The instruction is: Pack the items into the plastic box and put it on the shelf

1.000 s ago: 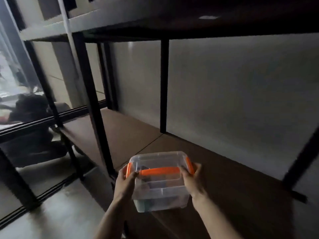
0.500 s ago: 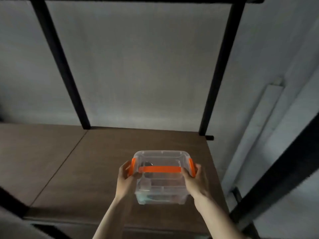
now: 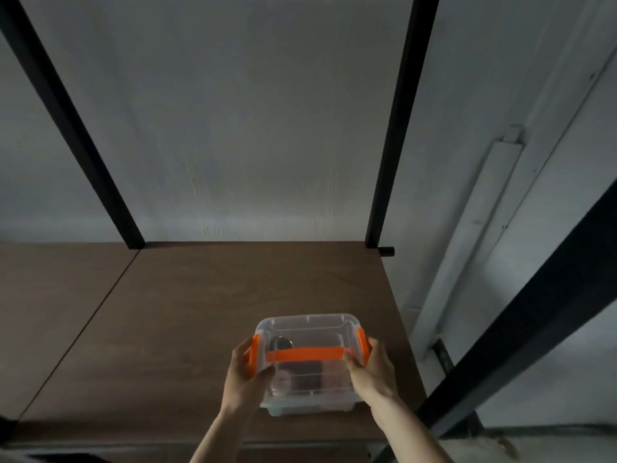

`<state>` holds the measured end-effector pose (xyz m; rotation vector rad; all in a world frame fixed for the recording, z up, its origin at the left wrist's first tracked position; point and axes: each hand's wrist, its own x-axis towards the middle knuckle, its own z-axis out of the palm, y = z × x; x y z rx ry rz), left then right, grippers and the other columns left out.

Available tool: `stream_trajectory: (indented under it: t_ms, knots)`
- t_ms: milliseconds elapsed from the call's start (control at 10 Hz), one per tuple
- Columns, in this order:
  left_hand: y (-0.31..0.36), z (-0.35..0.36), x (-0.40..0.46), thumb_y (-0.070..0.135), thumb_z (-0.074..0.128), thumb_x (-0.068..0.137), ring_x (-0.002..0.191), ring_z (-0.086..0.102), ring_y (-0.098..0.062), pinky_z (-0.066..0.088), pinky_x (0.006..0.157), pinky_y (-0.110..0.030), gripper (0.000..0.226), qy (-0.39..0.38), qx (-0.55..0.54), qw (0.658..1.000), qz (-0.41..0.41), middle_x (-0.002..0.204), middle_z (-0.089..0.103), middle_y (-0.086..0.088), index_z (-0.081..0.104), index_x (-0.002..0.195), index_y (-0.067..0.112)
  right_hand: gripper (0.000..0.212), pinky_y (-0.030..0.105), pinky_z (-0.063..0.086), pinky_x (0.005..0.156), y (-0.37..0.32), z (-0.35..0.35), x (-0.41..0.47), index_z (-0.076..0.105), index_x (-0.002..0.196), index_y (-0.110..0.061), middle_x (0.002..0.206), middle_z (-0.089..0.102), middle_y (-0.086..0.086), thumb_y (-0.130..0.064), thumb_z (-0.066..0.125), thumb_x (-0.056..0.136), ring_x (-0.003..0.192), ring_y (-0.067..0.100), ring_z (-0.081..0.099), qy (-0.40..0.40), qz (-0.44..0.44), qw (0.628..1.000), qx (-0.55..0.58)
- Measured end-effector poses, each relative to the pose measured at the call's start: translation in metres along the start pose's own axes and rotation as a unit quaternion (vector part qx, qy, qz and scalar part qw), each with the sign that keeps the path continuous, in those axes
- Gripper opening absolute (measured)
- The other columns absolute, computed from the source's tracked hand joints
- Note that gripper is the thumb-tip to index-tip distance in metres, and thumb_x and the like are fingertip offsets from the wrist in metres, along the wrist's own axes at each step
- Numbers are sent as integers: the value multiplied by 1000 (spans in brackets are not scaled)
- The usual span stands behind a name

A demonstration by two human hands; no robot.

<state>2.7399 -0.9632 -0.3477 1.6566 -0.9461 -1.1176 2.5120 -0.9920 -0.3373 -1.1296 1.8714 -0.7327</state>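
Note:
A clear plastic box [image 3: 309,332] with a lid, an orange carry handle and orange side clips is over the front right part of the brown shelf board [image 3: 207,302]. Dim items show through its walls; I cannot tell what they are. My left hand [image 3: 245,379] grips the box's left side at the clip, thumb on the front wall. My right hand [image 3: 372,370] grips its right side the same way. Whether the box rests on the board or hovers just above it I cannot tell.
Black metal uprights [image 3: 397,128] of the rack stand at the back of the shelf, against a grey wall. A thick black post [image 3: 534,315] slants past the shelf's right edge. A seam [image 3: 86,329] splits the board from a second panel on the left.
The view has swung from the rack's left bay to face this right bay squarely. The box, held in both hands throughout, has come in over the shelf board.

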Motion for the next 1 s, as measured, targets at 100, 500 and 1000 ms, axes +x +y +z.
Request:
stream_trajectory:
  t_ms: [100, 500, 1000]
  knots:
    - [-8, 4, -11, 4, 77, 79, 101, 71, -14, 58, 67, -23, 60, -7, 21, 999, 31, 109, 72, 8, 55, 126, 33, 51, 38, 54, 93, 9, 0, 2, 48, 138, -13, 124, 62, 8, -31, 69, 95, 112, 25, 64, -4, 17, 1000, -13]
    - [-17, 10, -9, -2, 74, 83, 104, 67, -17, 52, 71, -17, 68, 16, 87, 995, 48, 124, 66, -7, 48, 144, 14, 43, 35, 60, 76, 24, -4, 17, 48, 124, -17, 99, 61, -1, -30, 73, 91, 84, 14, 66, -42, 25, 998, 30]
    - [-22, -5, -42, 69, 43, 82, 83, 59, -20, 41, 67, -33, 52, 74, 403, 911, 57, 109, 66, 4, 50, 118, 32, 66, 43, 50, 104, 26, -9, -35, 36, 153, -18, 143, 56, 8, -56, 43, 100, 129, 28, 57, 62, -144, 949, -274]
